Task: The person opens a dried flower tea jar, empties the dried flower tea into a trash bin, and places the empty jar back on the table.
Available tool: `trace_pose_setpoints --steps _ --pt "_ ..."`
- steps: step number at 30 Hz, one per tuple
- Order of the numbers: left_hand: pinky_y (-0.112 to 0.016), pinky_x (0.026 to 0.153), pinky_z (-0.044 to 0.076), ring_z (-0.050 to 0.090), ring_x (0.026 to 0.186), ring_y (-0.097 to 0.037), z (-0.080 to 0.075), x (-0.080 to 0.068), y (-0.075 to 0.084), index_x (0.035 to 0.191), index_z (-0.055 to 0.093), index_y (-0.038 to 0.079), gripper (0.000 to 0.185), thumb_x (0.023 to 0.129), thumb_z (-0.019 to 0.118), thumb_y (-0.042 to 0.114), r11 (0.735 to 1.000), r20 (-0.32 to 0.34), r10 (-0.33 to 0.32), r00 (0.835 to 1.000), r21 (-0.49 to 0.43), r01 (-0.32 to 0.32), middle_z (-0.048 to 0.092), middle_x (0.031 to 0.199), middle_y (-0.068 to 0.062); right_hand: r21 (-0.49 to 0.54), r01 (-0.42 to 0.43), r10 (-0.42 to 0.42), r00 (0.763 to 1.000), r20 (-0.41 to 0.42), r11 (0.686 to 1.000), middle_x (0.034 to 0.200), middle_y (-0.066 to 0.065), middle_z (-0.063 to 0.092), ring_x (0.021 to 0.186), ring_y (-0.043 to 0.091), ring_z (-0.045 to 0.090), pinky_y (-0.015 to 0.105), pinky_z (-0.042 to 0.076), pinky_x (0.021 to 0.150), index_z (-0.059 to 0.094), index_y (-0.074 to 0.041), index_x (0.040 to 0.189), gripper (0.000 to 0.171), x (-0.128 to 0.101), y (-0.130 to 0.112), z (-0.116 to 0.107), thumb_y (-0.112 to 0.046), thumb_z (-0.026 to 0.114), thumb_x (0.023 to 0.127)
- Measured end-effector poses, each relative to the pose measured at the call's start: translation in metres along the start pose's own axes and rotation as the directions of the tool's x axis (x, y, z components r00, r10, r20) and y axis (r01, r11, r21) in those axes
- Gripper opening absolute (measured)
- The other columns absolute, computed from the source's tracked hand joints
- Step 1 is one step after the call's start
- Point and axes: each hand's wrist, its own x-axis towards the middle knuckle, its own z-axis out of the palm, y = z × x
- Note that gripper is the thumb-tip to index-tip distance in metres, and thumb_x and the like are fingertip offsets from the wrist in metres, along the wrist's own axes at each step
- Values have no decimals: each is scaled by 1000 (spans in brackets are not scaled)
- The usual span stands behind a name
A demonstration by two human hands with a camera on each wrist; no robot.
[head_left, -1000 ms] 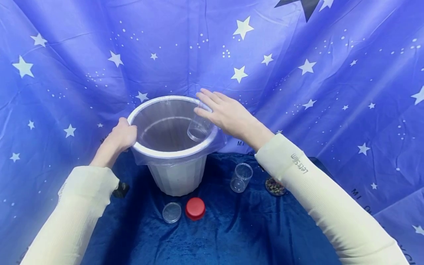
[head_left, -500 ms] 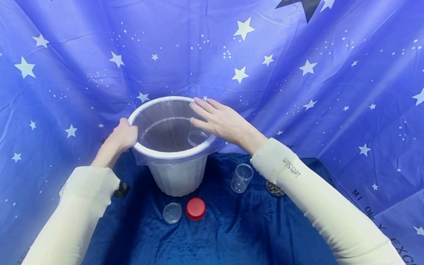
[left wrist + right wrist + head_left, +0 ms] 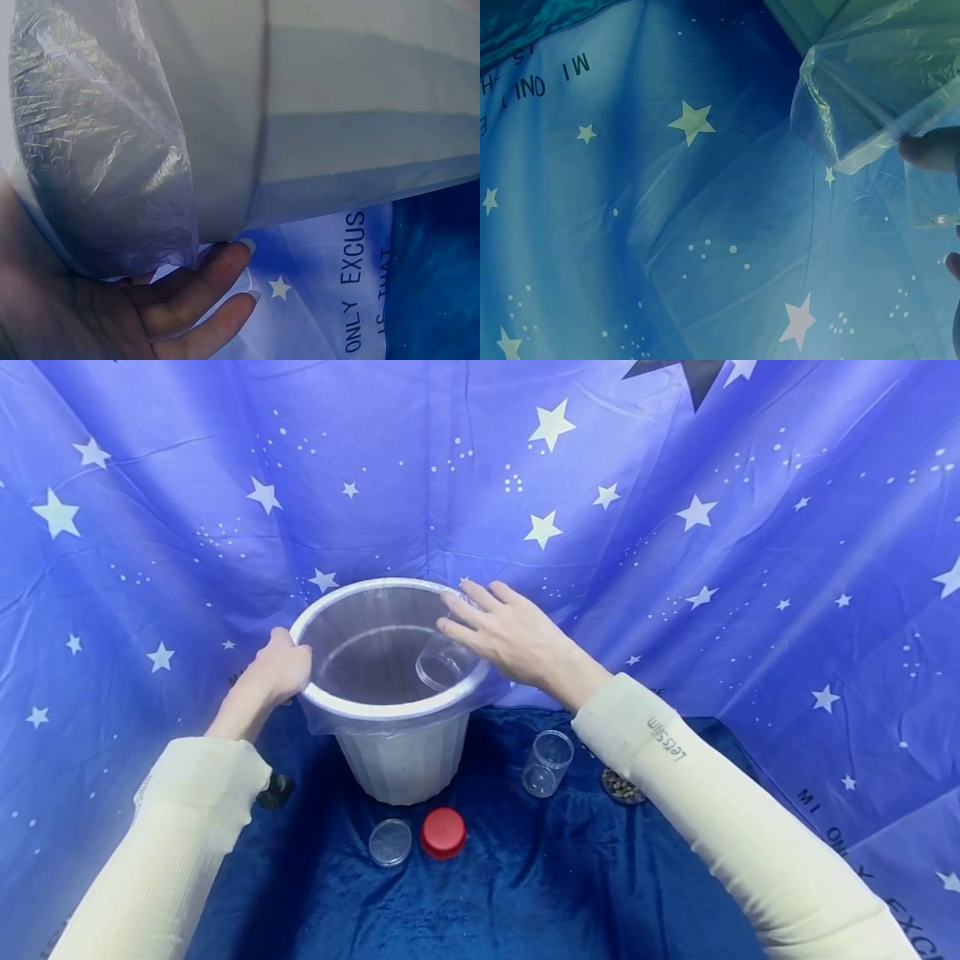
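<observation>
A white plastic bin [image 3: 397, 760] lined with a clear bag stands on dark blue velvet cloth. My left hand [image 3: 277, 667] grips its left rim; in the left wrist view the fingers [image 3: 210, 289] curl under the rim against the crinkled liner [image 3: 97, 150]. My right hand [image 3: 498, 628] reaches over the right rim and holds a clear jar [image 3: 441, 664], tilted, inside the bin's mouth. In the right wrist view only a fingertip [image 3: 930, 148] shows by the jar's wall [image 3: 930, 199] and the liner's overhang [image 3: 855, 105].
In front of the bin lie a clear lid [image 3: 390, 842] and a red lid [image 3: 442, 832]. Another clear jar [image 3: 547, 762] stands to the right, beside a dish of dark bits [image 3: 619, 787]. A small black object [image 3: 275, 789] lies on the left. Starry blue fabric surrounds everything.
My right hand dipped the jar deeper into the bin, then lifted it a little and drew slightly right; the jar now tilts more. The left hand stays on the rim.
</observation>
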Motion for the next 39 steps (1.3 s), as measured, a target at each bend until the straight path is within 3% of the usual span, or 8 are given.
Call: trace_pose_setpoints --steps 10,16,19,23,29,39 --pt "-32 61 52 52 99 -41 0 0 0 144 11 -16 61 100 22 25 1000 -4 -5 1000 4 5 44 118 -33 16 -81 82 995 -51 997 138 17 56 127 36 50 47 41 103 54 -10 132 46 -6 7 0 -8 58 86" --pt "-36 64 54 52 101 -43 0 0 0 143 12 -17 61 100 21 25 1000 -6 -2 1000 3 2 43 119 -35 -14 -149 149 989 3 989 125 17 58 115 33 53 41 43 98 52 -2 125 43 -9 9 0 -8 58 82" --pt "-37 65 55 51 103 -44 0 0 0 144 11 -17 61 100 21 24 1000 -5 -3 1000 0 3 42 121 -36 -2 -180 180 984 15 984 115 16 59 107 33 55 41 45 95 51 -3 124 42 -10 10 1 -10 60 84" --pt "-36 64 54 51 103 -43 0 1 0 145 8 -17 62 100 21 24 1000 2 -5 1000 -2 5 42 121 -36 32 -207 206 978 11 978 107 18 58 98 36 56 43 48 90 47 -7 132 53 -13 11 3 -16 66 84" --pt "-40 68 56 51 104 -43 0 1 -1 145 8 -17 63 100 21 24 1000 5 -2 1000 -5 2 41 122 -37 63 -276 270 959 85 959 105 20 57 93 37 57 45 51 83 43 -9 139 63 -16 11 3 -15 66 81" --pt "-37 66 55 50 105 -44 0 1 1 145 6 -18 63 99 21 23 1000 8 -4 1000 -1 4 40 126 -40 107 -344 331 935 126 933 101 19 57 91 36 60 44 53 78 41 -7 131 52 -15 7 5 -11 62 83"
